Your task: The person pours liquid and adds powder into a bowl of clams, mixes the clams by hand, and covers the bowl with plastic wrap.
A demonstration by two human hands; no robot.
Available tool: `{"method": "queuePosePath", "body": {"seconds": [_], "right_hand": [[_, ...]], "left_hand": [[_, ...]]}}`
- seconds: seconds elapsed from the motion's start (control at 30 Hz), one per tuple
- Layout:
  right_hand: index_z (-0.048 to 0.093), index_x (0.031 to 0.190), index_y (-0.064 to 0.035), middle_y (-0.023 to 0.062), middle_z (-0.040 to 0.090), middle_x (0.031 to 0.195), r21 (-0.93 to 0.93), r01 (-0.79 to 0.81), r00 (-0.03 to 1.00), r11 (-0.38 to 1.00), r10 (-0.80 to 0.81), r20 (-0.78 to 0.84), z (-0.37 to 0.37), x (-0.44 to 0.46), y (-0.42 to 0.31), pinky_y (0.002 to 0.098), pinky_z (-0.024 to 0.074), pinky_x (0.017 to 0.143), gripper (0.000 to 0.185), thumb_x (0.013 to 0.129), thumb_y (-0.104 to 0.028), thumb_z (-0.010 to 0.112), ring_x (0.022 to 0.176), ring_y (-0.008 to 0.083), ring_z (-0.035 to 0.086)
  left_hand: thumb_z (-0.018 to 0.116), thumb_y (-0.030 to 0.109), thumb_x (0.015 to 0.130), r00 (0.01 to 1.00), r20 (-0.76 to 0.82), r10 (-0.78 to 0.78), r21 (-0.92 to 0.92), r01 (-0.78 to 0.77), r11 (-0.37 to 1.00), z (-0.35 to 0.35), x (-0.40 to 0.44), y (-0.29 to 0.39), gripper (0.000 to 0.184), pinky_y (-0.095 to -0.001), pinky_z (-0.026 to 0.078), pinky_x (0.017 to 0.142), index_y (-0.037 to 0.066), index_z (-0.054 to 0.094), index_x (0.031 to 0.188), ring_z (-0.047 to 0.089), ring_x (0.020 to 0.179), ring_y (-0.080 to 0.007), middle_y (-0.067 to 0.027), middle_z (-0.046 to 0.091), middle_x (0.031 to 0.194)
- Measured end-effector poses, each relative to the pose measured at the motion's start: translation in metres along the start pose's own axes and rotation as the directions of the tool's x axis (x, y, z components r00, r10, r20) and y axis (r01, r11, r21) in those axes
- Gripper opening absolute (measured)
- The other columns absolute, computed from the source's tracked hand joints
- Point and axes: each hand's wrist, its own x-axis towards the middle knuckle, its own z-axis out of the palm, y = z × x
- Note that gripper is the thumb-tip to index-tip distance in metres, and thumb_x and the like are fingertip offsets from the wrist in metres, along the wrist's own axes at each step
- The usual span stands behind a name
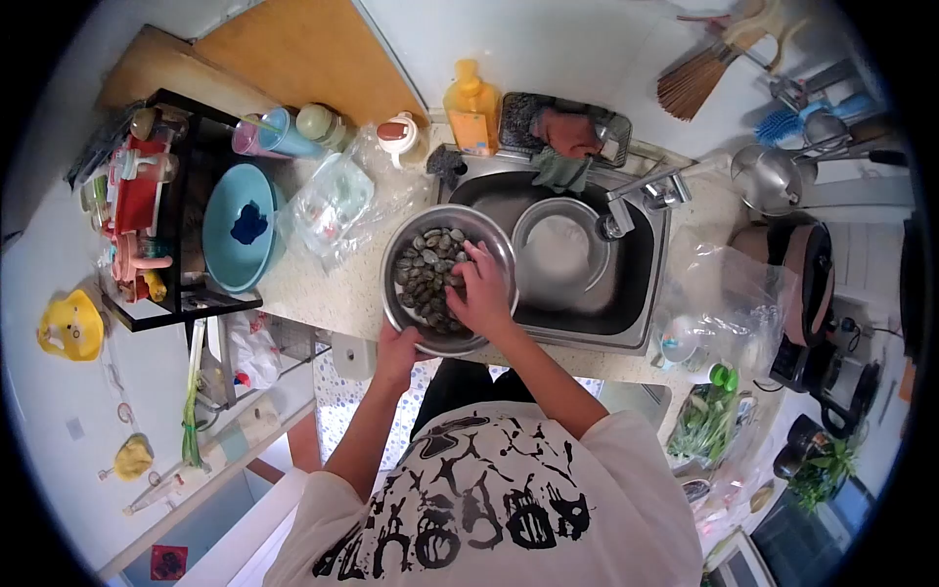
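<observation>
Mid-frame, shellfish [421, 279] in a metal bowl [452, 343] are apparently being sifted by the loosely spread right hand [477, 296]; next, the bowl, clamped by the left hand [398, 359], seemingly must be held steady.

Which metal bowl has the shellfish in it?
The bowl held at its rim by the left hand, the right hand on the shellfish; the other metal bowl, in the sink, shows none.
</observation>
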Motion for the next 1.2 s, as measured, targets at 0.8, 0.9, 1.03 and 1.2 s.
{"method": "queuePosePath", "body": {"seconds": [0.8,0.9,1.03,1.2], "right_hand": [[0.041,0.155,-0.0201,0.0209,0.017,0.166,0.050,-0.147,0.978,0.988,0.153,-0.143,0.046,-0.009,-0.007,0.0671,0.0149,0.116,0.081,0.083,-0.040,0.072,0.150,0.0470,0.020],[0.041,0.155,-0.0211,0.0196,0.018,0.166,0.088,-0.148,0.975,0.985,0.160,-0.151,0.051,-0.011,-0.004,0.0673,0.0132,0.116,0.078,0.085,-0.043,0.070,0.150,0.0462,0.019],[0.042,0.154,-0.0236,0.0182,0.018,0.167,0.122,-0.148,0.972,0.981,0.167,-0.164,0.056,-0.012,0.000,0.0670,0.0109,0.117,0.077,0.086,-0.047,0.069,0.151,0.0450,0.018],[0.042,0.154,-0.0225,0.0190,0.018,0.166,0.143,-0.141,0.971,0.980,0.165,-0.173,0.056,-0.011,0.001,0.0668,0.0112,0.117,0.076,0.087,-0.046,0.068,0.151,0.0453,0.018]], "left_hand": [[0.052,0.005,0.082,0.924,0.031,0.382,0.785,-0.259,0.563,0.035,-0.020,0.009,0.098,-0.0483,0.050,0.064,0.022,-0.002,0.163,0.066,0.068,-0.0455,-0.0273,0.066,0.075],[0.052,0.005,0.082,0.926,0.020,0.378,0.800,-0.242,0.549,0.037,-0.020,0.007,0.098,-0.0489,0.050,0.064,0.021,-0.002,0.163,0.065,0.067,-0.0457,-0.0274,0.066,0.075],[0.052,0.005,0.082,0.929,0.002,0.369,0.843,-0.200,0.499,0.042,-0.023,0.009,0.098,-0.0499,0.049,0.063,0.019,-0.002,0.163,0.065,0.066,-0.0460,-0.0273,0.065,0.073],[0.052,0.005,0.082,0.923,-0.005,0.385,0.861,-0.192,0.470,0.044,-0.023,0.007,0.099,-0.0484,0.050,0.059,0.023,-0.002,0.163,0.065,0.063,-0.0435,-0.0252,0.065,0.070]]}}
